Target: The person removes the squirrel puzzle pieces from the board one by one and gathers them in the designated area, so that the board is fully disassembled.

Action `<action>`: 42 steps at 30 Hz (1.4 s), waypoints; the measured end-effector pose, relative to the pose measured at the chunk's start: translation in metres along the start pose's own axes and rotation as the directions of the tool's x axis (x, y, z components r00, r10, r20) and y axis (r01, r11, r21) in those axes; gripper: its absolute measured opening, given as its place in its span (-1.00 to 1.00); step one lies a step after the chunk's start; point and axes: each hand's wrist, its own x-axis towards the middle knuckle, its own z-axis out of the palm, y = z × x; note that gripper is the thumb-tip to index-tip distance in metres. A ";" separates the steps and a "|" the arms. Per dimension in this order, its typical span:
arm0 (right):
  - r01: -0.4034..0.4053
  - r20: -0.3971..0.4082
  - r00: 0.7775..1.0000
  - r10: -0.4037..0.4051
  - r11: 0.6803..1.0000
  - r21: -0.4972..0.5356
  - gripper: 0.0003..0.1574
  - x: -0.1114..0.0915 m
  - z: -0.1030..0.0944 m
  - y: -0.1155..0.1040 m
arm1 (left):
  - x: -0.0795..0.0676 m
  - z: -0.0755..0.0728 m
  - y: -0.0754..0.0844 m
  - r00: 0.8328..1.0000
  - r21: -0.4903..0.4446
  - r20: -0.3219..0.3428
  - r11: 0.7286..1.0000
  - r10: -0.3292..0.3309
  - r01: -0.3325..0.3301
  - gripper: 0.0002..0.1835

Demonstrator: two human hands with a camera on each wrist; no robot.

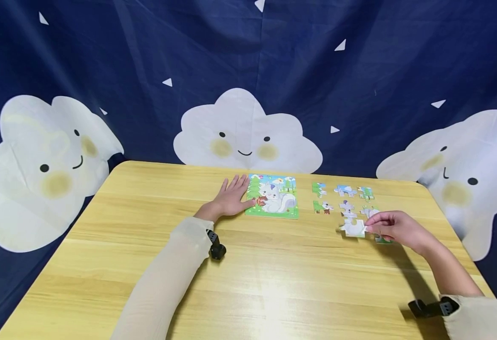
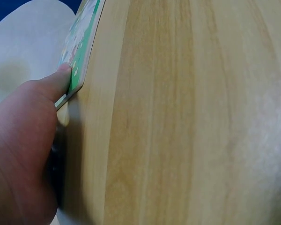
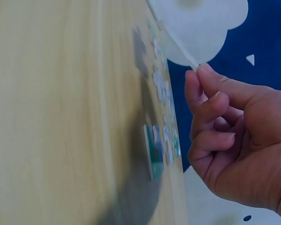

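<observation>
My right hand (image 1: 397, 229) pinches a mostly white puzzle piece (image 1: 354, 228) by its right edge, between thumb and index finger. In the right wrist view this puzzle piece (image 3: 180, 43) shows nearly edge-on, lifted above the table. The other fingers curl in toward the palm. My left hand (image 1: 231, 198) lies flat at the left edge of a square squirrel picture puzzle (image 1: 274, 196), its thumb on the picture's border. Seen from the left wrist, the thumb (image 2: 56, 84) presses near a corner of the green-edged board (image 2: 82, 51).
Several loose puzzle pieces (image 1: 323, 207) lie in rough rows right of the picture; one green piece (image 1: 383, 240) sits below my right hand. They rest on a light wooden table (image 1: 231, 293). Behind hangs a dark blue cloth (image 1: 248, 52) with smiling clouds.
</observation>
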 end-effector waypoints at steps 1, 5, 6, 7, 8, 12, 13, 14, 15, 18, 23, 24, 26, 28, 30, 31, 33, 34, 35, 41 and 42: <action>0.001 0.002 1.000 -0.001 1.000 -0.010 -0.63 -0.001 -0.001 0.002 | 0.001 0.001 -0.001 1.000 0.007 0.002 1.000 -0.004 0.004 -0.05; 0.011 0.005 1.000 -0.011 0.999 -0.049 -0.65 -0.001 -0.002 0.009 | 0.003 0.003 -0.003 1.000 0.008 0.004 1.000 -0.008 0.008 -0.04; 0.018 0.008 1.000 -0.017 0.998 -0.057 -0.65 0.000 -0.001 0.011 | 0.003 0.003 -0.003 1.000 0.008 0.004 1.000 -0.009 0.009 -0.04; 0.024 0.011 1.000 -0.023 0.998 -0.061 -0.66 0.000 0.000 0.012 | 0.003 0.003 -0.003 1.000 0.009 0.004 1.000 -0.011 0.011 -0.04; 0.030 0.014 0.999 -0.029 0.997 -0.068 -0.67 0.001 0.001 0.013 | 0.002 0.002 -0.002 1.000 0.008 0.003 1.000 -0.011 0.011 -0.04; 0.055 0.021 0.998 -0.053 0.994 -0.097 -0.71 0.003 0.004 0.016 | -0.001 -0.001 0.002 1.000 0.009 0.001 1.000 -0.009 0.009 -0.05; 0.057 0.012 0.998 -0.056 0.992 -0.112 -0.73 0.003 0.005 0.016 | -0.001 -0.001 0.002 1.000 0.011 0.004 1.000 -0.009 0.009 -0.06; 0.060 0.006 0.998 -0.060 0.990 -0.130 -0.74 0.003 0.006 0.016 | -0.002 -0.002 0.003 1.000 0.011 0.007 1.000 -0.009 0.009 -0.06; 0.065 -0.002 0.998 -0.066 0.987 -0.150 -0.76 0.003 0.006 0.016 | -0.003 -0.003 0.004 1.000 0.013 0.008 1.000 -0.008 0.008 -0.06; 0.076 -0.025 0.996 -0.082 0.976 -0.203 -0.79 0.003 0.005 0.014 | -0.004 -0.004 0.006 1.000 0.014 0.016 1.000 -0.010 0.010 -0.06; 0.069 -0.046 0.996 -0.081 0.973 -0.221 -0.76 0.008 0.007 0.003 | -0.003 -0.005 0.005 1.000 0.012 0.015 1.000 -0.018 0.018 -0.07; 0.071 -0.048 0.995 -0.084 0.971 -0.228 -0.76 0.011 0.009 -0.001 | -0.001 -0.004 0.003 1.000 0.011 0.015 1.000 -0.022 0.021 -0.07; 0.074 -0.054 0.995 -0.090 0.969 -0.237 -0.75 0.017 0.014 -0.008 | 0.000 -0.003 0.001 1.000 0.006 0.017 1.000 -0.026 0.026 -0.07; 0.089 -0.054 0.993 -0.105 0.964 -0.252 -0.75 0.024 0.020 -0.018 | 0.000 -0.003 0.001 1.000 -0.001 0.016 1.000 -0.027 0.027 -0.08; 0.110 -0.047 0.991 -0.126 0.958 -0.267 -0.75 0.033 0.027 -0.027 | -0.001 -0.005 0.002 1.000 -0.013 0.014 1.000 -0.024 0.024 -0.09; 0.119 -0.043 0.990 -0.135 0.957 -0.265 -0.76 0.038 0.030 -0.032 | -0.002 -0.006 0.003 1.000 -0.013 0.014 1.000 -0.025 0.025 -0.09; 0.150 -0.032 0.986 -0.164 0.950 -0.273 -0.78 0.048 0.038 -0.043 | -0.002 -0.007 0.003 1.000 -0.013 0.014 1.000 -0.024 0.025 -0.10; 0.166 -0.028 0.983 -0.181 0.946 -0.277 -0.79 0.053 0.042 -0.048 | -0.002 -0.006 0.003 1.000 -0.014 0.015 1.000 -0.024 0.024 -0.10; 0.177 -0.026 0.981 -0.192 0.944 -0.279 -0.80 0.059 0.046 -0.053 | -0.002 -0.006 0.003 1.000 -0.013 0.013 1.000 -0.022 0.022 -0.10; 0.219 -0.021 0.973 -0.231 0.943 -0.251 -0.81 0.092 0.074 -0.080 | -0.002 -0.007 0.004 0.999 -0.010 0.018 1.000 -0.030 0.030 -0.11; 0.224 -0.023 0.971 -0.236 0.945 -0.239 -0.81 0.097 0.080 -0.084 | -0.002 -0.007 0.004 0.999 -0.014 0.022 0.999 -0.032 0.032 -0.13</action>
